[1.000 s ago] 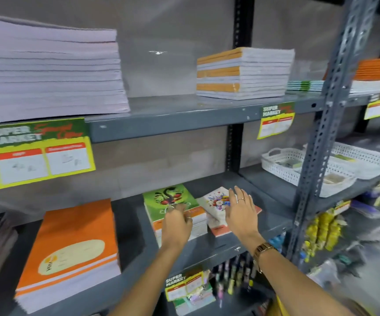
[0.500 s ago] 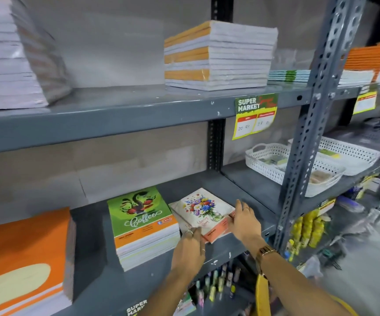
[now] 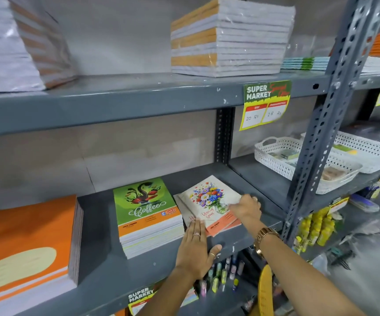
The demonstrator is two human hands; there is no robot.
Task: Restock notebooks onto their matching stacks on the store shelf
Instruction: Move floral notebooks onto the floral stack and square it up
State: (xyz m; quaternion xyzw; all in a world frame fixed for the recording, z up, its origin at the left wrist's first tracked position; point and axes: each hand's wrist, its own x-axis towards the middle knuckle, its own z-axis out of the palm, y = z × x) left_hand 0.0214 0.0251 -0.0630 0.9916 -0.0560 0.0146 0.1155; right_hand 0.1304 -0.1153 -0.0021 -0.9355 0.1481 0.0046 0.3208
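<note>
On the middle grey shelf (image 3: 248, 179) lies a small pile of flower-cover notebooks (image 3: 209, 201), the top one skewed over the one below. My right hand (image 3: 246, 207) grips the top flower notebook at its right edge. Flat against the pile's front left corner rests my left hand (image 3: 196, 247), fingers straight, thumb out. A taller stack of green "Coffee" notebooks (image 3: 145, 208) stands just left of the pile. Further left sits a big orange notebook stack (image 3: 27, 242).
The upper shelf holds wrapped white-and-orange notebook bundles (image 3: 227, 37), with a price tag (image 3: 264, 106) on its edge. White perforated baskets (image 3: 282, 153) sit on the right bay. A slotted grey upright (image 3: 321, 137) stands right of my arm. Pens and yellow bottles fill the shelf below.
The view has swung right and closer. My right hand has moved onto the flower notebook's right edge; my left hand has slid from the Coffee stack to the flower pile's front corner.
</note>
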